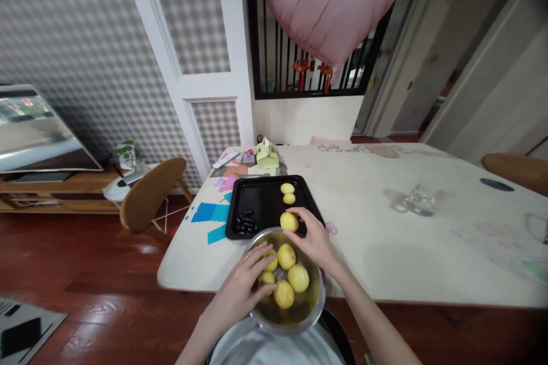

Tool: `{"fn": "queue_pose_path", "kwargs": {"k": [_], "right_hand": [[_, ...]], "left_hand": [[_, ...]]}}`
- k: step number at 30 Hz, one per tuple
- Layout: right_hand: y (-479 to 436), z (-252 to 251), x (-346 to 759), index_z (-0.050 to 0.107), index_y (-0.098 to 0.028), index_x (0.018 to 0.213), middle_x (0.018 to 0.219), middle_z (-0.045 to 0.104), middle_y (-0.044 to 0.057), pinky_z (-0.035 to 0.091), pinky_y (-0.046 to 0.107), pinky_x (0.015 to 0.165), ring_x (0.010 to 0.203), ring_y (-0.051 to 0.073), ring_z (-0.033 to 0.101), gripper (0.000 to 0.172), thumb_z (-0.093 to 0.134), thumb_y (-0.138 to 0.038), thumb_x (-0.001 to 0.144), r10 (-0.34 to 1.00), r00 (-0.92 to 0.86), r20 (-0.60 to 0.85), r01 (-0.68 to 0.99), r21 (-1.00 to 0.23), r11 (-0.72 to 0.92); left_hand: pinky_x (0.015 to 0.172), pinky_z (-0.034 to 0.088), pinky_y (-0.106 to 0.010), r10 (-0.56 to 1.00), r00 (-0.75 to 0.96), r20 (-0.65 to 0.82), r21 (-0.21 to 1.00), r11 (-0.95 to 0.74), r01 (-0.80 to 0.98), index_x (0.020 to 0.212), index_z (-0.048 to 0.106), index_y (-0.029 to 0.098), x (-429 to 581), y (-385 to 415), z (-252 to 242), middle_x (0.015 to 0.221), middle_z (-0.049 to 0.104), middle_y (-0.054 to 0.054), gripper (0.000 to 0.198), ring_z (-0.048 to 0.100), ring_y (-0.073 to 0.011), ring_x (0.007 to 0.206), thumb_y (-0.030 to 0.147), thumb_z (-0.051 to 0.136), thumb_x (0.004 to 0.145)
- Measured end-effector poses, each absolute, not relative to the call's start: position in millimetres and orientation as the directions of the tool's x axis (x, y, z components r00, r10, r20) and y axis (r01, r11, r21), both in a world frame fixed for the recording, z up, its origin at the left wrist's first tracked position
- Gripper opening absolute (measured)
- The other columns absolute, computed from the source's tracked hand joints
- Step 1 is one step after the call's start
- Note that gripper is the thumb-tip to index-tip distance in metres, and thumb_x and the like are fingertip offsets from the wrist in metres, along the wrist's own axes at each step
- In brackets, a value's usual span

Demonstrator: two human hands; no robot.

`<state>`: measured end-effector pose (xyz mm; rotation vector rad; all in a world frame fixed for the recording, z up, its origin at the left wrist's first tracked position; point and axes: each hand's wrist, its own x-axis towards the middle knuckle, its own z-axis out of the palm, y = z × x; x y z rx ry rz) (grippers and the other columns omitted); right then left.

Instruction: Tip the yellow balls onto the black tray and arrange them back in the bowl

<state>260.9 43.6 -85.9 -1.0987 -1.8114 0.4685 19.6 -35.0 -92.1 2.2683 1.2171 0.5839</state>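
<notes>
Just below the centre of the frame, the right hand (317,244) has a narrow grip of thumb and fingers around a smooth, round yellow fruit (289,222), seen against the black rectangular tray (265,197) near the upper rim of the round silver metal bowl (311,303). In the lower centre, the left hand (238,284) reaches over that bowl's left side with fingers spread above five similar yellow fruits (284,294); whether its grip holds one, I cannot tell. On the white surface (363,262), the tray carries two more yellow fruits (287,189) at its upper right and small glossy black pieces (246,223) at its lower left.
</notes>
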Motion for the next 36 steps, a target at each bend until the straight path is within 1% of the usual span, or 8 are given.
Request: {"fn": "queue_pose_path", "kwargs": {"k": [4,7,10,17,26,30,33,36], "right_hand": [[8,-82,258,0.062,-0.026,0.122,0.119,0.069,0.007,0.060,0.043,0.096,0.111,0.026,0.069,0.036,0.072,-0.027,0.088,0.865,-0.177,0.469,0.398,-0.770,0.499],[-10,-80,258,0.062,-0.027,0.128,0.124,0.067,0.008,0.059,0.043,0.100,0.116,0.026,0.068,0.040,0.073,-0.027,0.089,0.867,-0.240,0.437,0.390,-0.774,0.498],[-21,-82,258,0.065,-0.027,0.126,0.126,0.069,0.009,0.057,0.046,0.105,0.120,0.027,0.068,0.036,0.073,-0.029,0.091,0.851,-0.324,0.412,0.409,-0.751,0.519],[-26,-98,257,0.069,-0.024,0.121,0.124,0.074,0.011,0.054,0.051,0.107,0.119,0.030,0.069,0.034,0.078,-0.032,0.090,0.830,-0.380,0.408,0.474,-0.685,0.554],[-26,-103,260,0.068,-0.024,0.128,0.133,0.071,0.012,0.053,0.049,0.111,0.125,0.030,0.068,0.037,0.075,-0.028,0.093,0.822,-0.408,0.398,0.444,-0.700,0.559],[-27,-100,260,0.068,-0.025,0.129,0.130,0.072,0.010,0.056,0.046,0.107,0.120,0.028,0.070,0.035,0.072,-0.026,0.094,0.816,-0.429,0.386,0.441,-0.699,0.563],[-28,-99,257,0.068,-0.025,0.126,0.125,0.073,0.009,0.058,0.045,0.102,0.115,0.027,0.071,0.034,0.073,-0.023,0.093,0.806,-0.445,0.391,0.493,-0.644,0.585],[-29,-100,253,0.069,-0.024,0.126,0.126,0.073,0.010,0.057,0.047,0.103,0.117,0.029,0.070,0.035,0.075,-0.020,0.092,0.786,-0.465,0.407,0.550,-0.563,0.617]], "left_hand": [[0.128,0.039,-0.057,0.832,0.526,0.177,0.536,-0.529,0.658,0.149,0.060,0.029,20,-32,-89,0.160,0.055,-0.010,0.052,0.047,-0.0306,0.153,0.024,0.069,0.098],[0.130,0.033,-0.061,0.813,0.548,0.197,0.474,-0.569,0.673,0.147,0.062,0.027,19,-30,-89,0.157,0.058,-0.012,0.049,0.049,-0.0308,0.152,0.027,0.070,0.099],[0.130,0.030,-0.062,0.816,0.547,0.186,0.439,-0.567,0.697,0.146,0.061,0.023,17,-29,-89,0.156,0.059,-0.014,0.049,0.051,-0.0305,0.150,0.031,0.071,0.099],[0.129,0.031,-0.061,0.827,0.529,0.190,0.402,-0.557,0.726,0.151,0.056,0.022,19,-29,-90,0.155,0.059,-0.016,0.055,0.051,-0.0301,0.150,0.032,0.070,0.099],[0.125,0.039,-0.056,0.824,0.530,0.197,0.383,-0.563,0.732,0.150,0.058,0.025,14,-27,-95,0.156,0.059,-0.014,0.056,0.052,-0.0321,0.148,0.032,0.075,0.096],[0.123,0.042,-0.054,0.832,0.522,0.189,0.381,-0.552,0.742,0.150,0.058,0.025,11,-28,-94,0.156,0.059,-0.013,0.061,0.054,-0.0322,0.147,0.032,0.079,0.093],[0.122,0.043,-0.054,0.840,0.511,0.183,0.375,-0.540,0.754,0.150,0.057,0.027,10,-29,-92,0.156,0.058,-0.013,0.061,0.055,-0.0319,0.146,0.032,0.078,0.094],[0.120,0.046,-0.052,0.845,0.503,0.184,0.354,-0.534,0.768,0.151,0.057,0.026,10,-31,-92,0.156,0.058,-0.014,0.063,0.057,-0.0322,0.144,0.031,0.079,0.093]]}}
